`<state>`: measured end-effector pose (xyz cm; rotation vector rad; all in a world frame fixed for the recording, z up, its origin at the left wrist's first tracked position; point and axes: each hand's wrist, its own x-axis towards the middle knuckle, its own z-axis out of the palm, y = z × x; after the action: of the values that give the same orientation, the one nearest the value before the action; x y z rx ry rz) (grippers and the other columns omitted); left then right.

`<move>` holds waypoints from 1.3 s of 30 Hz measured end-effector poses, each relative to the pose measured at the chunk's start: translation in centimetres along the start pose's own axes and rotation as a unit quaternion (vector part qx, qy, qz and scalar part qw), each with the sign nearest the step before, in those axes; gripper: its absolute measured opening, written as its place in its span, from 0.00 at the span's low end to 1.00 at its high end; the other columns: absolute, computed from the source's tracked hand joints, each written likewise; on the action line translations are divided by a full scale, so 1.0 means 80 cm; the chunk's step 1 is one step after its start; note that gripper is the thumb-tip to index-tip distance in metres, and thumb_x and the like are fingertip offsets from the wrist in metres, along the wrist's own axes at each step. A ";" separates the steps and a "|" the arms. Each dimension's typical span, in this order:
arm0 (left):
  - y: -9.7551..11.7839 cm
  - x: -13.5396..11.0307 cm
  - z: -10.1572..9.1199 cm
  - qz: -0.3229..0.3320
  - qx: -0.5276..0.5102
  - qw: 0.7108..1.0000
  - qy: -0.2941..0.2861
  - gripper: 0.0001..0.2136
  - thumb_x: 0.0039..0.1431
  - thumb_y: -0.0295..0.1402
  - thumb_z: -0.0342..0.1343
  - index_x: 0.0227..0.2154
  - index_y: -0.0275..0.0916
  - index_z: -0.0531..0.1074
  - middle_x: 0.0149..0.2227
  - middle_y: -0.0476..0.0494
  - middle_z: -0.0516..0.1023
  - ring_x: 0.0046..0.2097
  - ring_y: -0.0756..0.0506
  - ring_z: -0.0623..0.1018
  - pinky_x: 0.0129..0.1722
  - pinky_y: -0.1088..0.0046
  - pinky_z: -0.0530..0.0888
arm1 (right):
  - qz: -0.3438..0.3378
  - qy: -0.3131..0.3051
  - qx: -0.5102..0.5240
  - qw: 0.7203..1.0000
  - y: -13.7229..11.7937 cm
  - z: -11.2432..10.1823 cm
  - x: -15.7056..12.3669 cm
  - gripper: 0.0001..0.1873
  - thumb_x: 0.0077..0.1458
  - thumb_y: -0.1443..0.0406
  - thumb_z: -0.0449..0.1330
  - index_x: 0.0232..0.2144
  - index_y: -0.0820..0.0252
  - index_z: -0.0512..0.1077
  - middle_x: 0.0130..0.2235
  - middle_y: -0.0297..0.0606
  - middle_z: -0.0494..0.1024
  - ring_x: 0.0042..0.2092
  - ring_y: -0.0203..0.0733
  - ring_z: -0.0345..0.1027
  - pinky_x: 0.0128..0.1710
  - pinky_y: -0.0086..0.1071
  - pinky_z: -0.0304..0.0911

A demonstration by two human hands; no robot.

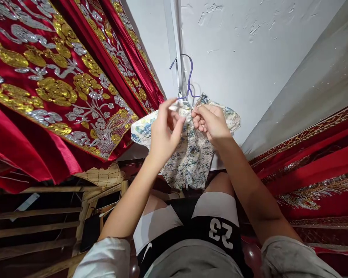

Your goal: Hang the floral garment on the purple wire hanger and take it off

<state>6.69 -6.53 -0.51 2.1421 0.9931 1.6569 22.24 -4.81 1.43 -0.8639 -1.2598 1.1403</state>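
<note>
A short-sleeved shirt (188, 162) with a blue, green and cream floral print hangs in front of me on a purple hanger (189, 75). My right hand (210, 119) is closed at the collar, with thumb and forefinger pinched on the shirt's edge near the top of the front. On the other side of the collar is my left hand (166, 129), its thumb and fingers apart and curved, with nothing visible between them. Whether its fingertips touch the fabric I cannot tell. My hands cover parts of the collar and shoulders.
Red cloth (66, 88) with gold and silver sequin embroidery hangs at the left. More red beaded cloth (321, 185) is at the right, below a translucent sheet (316, 77). A wooden slatted rack (40, 231) stands at lower left. Behind the shirt is a white wall (234, 50).
</note>
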 end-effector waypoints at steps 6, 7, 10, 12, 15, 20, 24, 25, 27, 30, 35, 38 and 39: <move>0.004 0.043 0.002 0.010 0.071 0.995 -0.064 0.07 0.64 0.31 0.57 0.30 0.36 0.73 0.24 0.51 0.67 0.28 0.49 0.68 0.33 0.72 0.65 | -0.025 -0.012 -0.029 0.999 -0.009 0.005 0.007 0.11 0.60 0.66 0.56 0.24 0.61 0.69 0.18 0.29 0.66 0.18 0.26 0.52 0.16 0.22 0.47; 0.004 0.046 0.002 0.016 0.087 0.993 -0.079 0.08 0.63 0.30 0.56 0.28 0.36 0.72 0.22 0.51 0.66 0.28 0.49 0.66 0.33 0.72 0.65 | -0.027 -0.015 -0.029 0.999 -0.011 0.006 0.010 0.11 0.59 0.67 0.56 0.24 0.62 0.69 0.18 0.29 0.66 0.18 0.26 0.52 0.16 0.22 0.47; 0.005 0.060 -0.002 0.020 0.114 0.984 -0.138 0.09 0.59 0.26 0.56 0.23 0.36 0.70 0.20 0.52 0.61 0.27 0.49 0.64 0.34 0.70 0.65 | -0.032 -0.028 -0.020 0.999 -0.017 0.006 0.018 0.10 0.59 0.67 0.58 0.25 0.62 0.69 0.19 0.28 0.65 0.19 0.25 0.54 0.17 0.21 0.48; 0.006 0.072 -0.007 0.013 0.117 0.977 -0.180 0.09 0.56 0.25 0.57 0.21 0.36 0.69 0.19 0.53 0.59 0.27 0.49 0.63 0.36 0.69 0.65 | -0.029 -0.027 -0.015 0.999 -0.016 0.006 0.018 0.11 0.59 0.66 0.58 0.24 0.61 0.68 0.18 0.27 0.65 0.18 0.25 0.54 0.17 0.20 0.48; 0.009 0.084 -0.015 0.011 0.115 0.969 -0.217 0.09 0.54 0.25 0.60 0.21 0.36 0.68 0.19 0.54 0.59 0.26 0.51 0.63 0.35 0.69 0.66 | -0.026 -0.010 -0.012 1.000 -0.007 0.004 0.011 0.12 0.59 0.68 0.56 0.23 0.61 0.67 0.17 0.28 0.65 0.17 0.25 0.51 0.17 0.21 0.45; 0.012 0.070 -0.033 0.050 0.129 0.972 -0.192 0.07 0.58 0.30 0.60 0.25 0.36 0.72 0.22 0.53 0.66 0.26 0.51 0.66 0.34 0.72 0.65 | -0.029 0.012 -0.065 0.997 0.019 0.002 -0.008 0.11 0.57 0.70 0.57 0.22 0.60 0.68 0.16 0.28 0.65 0.18 0.28 0.52 0.18 0.24 0.46; 0.004 0.050 -0.044 0.052 0.148 0.969 -0.190 0.07 0.61 0.31 0.57 0.29 0.36 0.74 0.24 0.50 0.72 0.28 0.49 0.69 0.32 0.72 0.63 | -0.047 0.018 -0.092 0.994 0.034 0.009 -0.014 0.12 0.57 0.68 0.58 0.22 0.59 0.68 0.17 0.28 0.65 0.21 0.31 0.56 0.22 0.26 0.51; 0.002 0.047 -0.045 0.051 0.147 0.968 -0.195 0.07 0.62 0.32 0.56 0.29 0.37 0.75 0.25 0.50 0.72 0.28 0.49 0.69 0.33 0.72 0.63 | -0.052 0.017 -0.091 0.994 0.036 0.011 -0.012 0.12 0.58 0.68 0.58 0.22 0.59 0.68 0.17 0.29 0.65 0.22 0.31 0.56 0.23 0.27 0.51; 0.000 0.043 -0.041 0.052 0.140 0.971 -0.187 0.08 0.63 0.34 0.56 0.29 0.37 0.74 0.25 0.49 0.72 0.28 0.49 0.69 0.34 0.71 0.64 | -0.067 0.027 -0.089 0.993 0.040 0.017 -0.006 0.12 0.59 0.67 0.58 0.23 0.58 0.67 0.18 0.28 0.64 0.23 0.32 0.56 0.24 0.28 0.51; -0.001 0.042 -0.033 0.053 0.115 0.985 -0.118 0.10 0.64 0.37 0.58 0.30 0.37 0.74 0.27 0.48 0.73 0.31 0.48 0.70 0.37 0.70 0.66 | -0.087 0.059 -0.099 0.990 0.050 0.025 0.002 0.13 0.59 0.67 0.57 0.23 0.57 0.64 0.20 0.28 0.61 0.23 0.33 0.54 0.25 0.29 0.49; -0.043 0.046 -0.069 0.008 0.002 0.991 0.135 0.11 0.66 0.39 0.59 0.32 0.38 0.72 0.29 0.50 0.74 0.32 0.51 0.71 0.34 0.73 0.68 | -0.051 0.076 -0.145 0.985 0.100 0.025 -0.030 0.15 0.55 0.66 0.56 0.18 0.56 0.61 0.19 0.28 0.60 0.24 0.34 0.54 0.25 0.30 0.48; -0.104 0.029 -0.117 -0.078 -0.098 0.958 0.259 0.13 0.68 0.35 0.57 0.27 0.38 0.65 0.24 0.54 0.64 0.27 0.55 0.64 0.30 0.77 0.68 | 0.008 0.099 -0.143 0.985 0.142 0.021 -0.081 0.14 0.53 0.63 0.56 0.17 0.56 0.62 0.17 0.28 0.61 0.22 0.34 0.55 0.26 0.31 0.50; -0.123 0.016 -0.128 -0.101 -0.119 0.955 0.251 0.15 0.72 0.36 0.52 0.27 0.39 0.62 0.23 0.55 0.61 0.25 0.55 0.63 0.30 0.78 0.68 | 0.022 0.099 -0.123 0.987 0.154 0.022 -0.099 0.14 0.53 0.62 0.55 0.17 0.56 0.63 0.17 0.28 0.61 0.22 0.35 0.55 0.25 0.31 0.50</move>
<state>-6.16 -0.52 -2.03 1.4420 1.0304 2.1375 18.90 -9.54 -12.17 -1.1651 -1.2364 0.9184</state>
